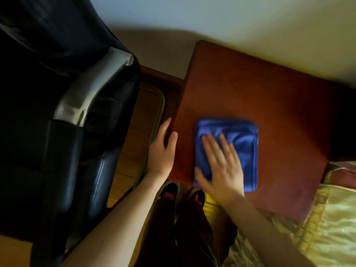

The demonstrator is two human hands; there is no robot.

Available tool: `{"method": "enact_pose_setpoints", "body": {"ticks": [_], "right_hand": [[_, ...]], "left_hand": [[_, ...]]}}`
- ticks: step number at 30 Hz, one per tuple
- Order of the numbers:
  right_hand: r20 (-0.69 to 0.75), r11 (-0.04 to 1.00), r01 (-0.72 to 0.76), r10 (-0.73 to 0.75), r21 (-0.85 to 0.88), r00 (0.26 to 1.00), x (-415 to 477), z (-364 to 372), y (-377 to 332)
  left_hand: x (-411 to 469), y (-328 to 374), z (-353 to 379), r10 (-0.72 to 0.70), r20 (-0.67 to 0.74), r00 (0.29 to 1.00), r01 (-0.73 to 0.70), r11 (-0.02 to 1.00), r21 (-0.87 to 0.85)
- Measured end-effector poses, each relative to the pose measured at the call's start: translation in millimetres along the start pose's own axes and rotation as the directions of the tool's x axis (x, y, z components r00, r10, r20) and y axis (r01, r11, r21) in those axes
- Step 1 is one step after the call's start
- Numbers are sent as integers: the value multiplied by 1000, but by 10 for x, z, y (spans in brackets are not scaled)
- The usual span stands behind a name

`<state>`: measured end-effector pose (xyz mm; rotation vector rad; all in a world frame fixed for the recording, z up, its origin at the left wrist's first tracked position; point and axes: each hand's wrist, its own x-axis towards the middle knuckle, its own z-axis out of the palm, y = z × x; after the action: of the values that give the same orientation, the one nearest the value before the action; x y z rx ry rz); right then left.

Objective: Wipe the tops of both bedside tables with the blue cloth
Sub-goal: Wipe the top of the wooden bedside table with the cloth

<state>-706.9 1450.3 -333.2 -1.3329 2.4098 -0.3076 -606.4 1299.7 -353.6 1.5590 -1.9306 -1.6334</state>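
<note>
Head view: folded blue microfibre cloth (237, 143) lies at 6 o'clock on the red-brown wooden bedside table (260, 93). Right hand (221, 166) presses it, fingers spread flat. Left hand (162, 151), fingers loose, rests on the table's 9 o'clock edge. Wiping looks underway; second table unseen, presumably pending.

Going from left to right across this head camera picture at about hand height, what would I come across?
Black chair → left hand at the bedside table's left edge → right hand flat on the blue cloth → yellow bedspread.
</note>
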Motion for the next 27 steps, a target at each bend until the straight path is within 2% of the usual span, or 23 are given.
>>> {"method": "enact_pose_setpoints", "body": {"ticks": [3,5,10,14,18,22,24,27], "right_hand": [[70,998,41,-37,-53,997,-526,202,-89],[52,995,31,-26,-98,998,-416,233,-99],[-17,986,45,-48,-159,999,637,59,-145],[-86,983,-4,-12,-182,996,1656,-128,-145],[-80,983,-33,19,-183,997,2187,-283,-144],[-140,989,-69,50,-130,989,1717,-197,-136],[-117,989,-124,114,-81,987,1086,-91,-140],[-53,982,-162,157,-99,986,-5,78,-134]], "left_hand": [[17,-21,0,-6,1,1000,6,1000,1],[26,-44,-9,2,1,1000,-2,1000,-1],[47,-78,-8,12,14,1000,-12,999,-29],[58,-88,-3,33,-1,999,-33,999,-11],[48,-64,16,19,-17,1000,-20,1000,-19],[32,-46,20,22,-43,999,-22,1000,9],[20,-40,15,13,-40,999,-12,1000,12],[15,-2,1,-13,-21,1000,13,1000,22]]}}
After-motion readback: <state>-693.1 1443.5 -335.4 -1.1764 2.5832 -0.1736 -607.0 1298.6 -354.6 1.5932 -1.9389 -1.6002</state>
